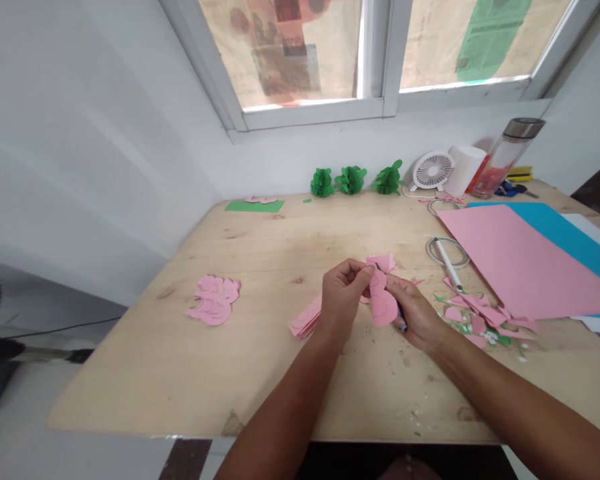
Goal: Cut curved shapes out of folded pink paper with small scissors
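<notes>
My left hand pinches a pink paper piece with scalloped edges and drawn curved lines. Close on its right, my right hand is closed around a small dark tool, mostly hidden by the fingers; a dark tip shows at the top of the paper. Folded pink paper strips lie on the table beside my left wrist. Another bit of pink paper shows just behind my hands. Cut pink scalloped pieces rest in a pile on the left part of the table.
Pink and green scraps lie right of my hands, near a white pen and large pink sheets. Along the wall stand green paper figures, a small fan and a bottle. A green sheet lies back left.
</notes>
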`<state>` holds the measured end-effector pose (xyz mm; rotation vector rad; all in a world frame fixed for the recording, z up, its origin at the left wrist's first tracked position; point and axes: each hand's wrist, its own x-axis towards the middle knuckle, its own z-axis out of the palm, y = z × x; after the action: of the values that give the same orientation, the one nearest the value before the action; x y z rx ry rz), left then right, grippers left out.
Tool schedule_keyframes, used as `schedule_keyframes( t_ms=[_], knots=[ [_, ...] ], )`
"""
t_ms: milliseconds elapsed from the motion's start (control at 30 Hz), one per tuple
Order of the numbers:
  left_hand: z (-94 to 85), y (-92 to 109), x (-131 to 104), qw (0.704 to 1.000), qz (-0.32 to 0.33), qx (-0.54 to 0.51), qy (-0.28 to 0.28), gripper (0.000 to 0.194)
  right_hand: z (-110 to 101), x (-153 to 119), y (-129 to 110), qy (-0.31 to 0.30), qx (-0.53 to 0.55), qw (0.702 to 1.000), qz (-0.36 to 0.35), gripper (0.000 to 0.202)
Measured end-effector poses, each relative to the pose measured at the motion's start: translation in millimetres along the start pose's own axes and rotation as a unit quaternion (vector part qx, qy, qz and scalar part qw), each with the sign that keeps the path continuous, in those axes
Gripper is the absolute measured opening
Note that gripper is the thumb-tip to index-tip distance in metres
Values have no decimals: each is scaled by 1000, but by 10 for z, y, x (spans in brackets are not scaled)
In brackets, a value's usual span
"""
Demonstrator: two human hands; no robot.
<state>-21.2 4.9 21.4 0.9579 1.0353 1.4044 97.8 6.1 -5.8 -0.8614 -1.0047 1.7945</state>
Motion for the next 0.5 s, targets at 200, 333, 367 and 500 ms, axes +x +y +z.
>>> schedule_keyframes(
  t_ms=[200,333,367,500],
  knots=[
    [3,-8,1,1000,2,3,0,15,-4,2,8,11,-5,1000,1,33],
    [3,-8,0,1000,1,-1,-3,15,4,0,4,9,1,1000,0,34],
    [3,-8,0,1000,2,-1,-4,14,7,-2,2,9,3,1000,-1,33],
    [6,-14,2,1000,-2,-1,-1,15,25,-8,-1,17,8,1000,1,33]
  ],
)
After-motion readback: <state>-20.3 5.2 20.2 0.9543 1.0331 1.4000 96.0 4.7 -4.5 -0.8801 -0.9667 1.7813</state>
